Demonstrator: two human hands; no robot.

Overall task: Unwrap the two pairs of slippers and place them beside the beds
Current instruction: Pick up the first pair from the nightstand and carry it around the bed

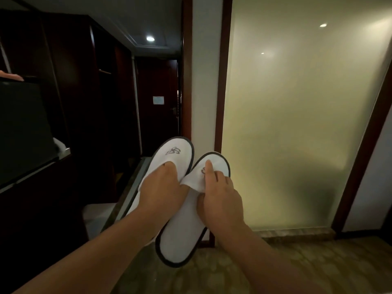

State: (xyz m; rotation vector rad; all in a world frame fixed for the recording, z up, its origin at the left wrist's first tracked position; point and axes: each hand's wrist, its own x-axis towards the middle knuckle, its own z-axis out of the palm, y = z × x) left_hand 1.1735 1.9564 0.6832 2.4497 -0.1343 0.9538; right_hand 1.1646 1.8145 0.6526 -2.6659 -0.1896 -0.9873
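Two white slippers (180, 209), bare of wrapping, held in front of the frosted glass panel (297, 124), long axes pointing away from the person: left hand (163, 187) closed over one upper, right hand (220, 200) pinching the other.

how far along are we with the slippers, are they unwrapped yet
Done: this pair shows no wrapper. In hand: the left hand holds the left slipper, the right hand pinches the right slipper, both held up before the frosted glass panel. Left: setting them beside a bed; no bed or second pair is in view.
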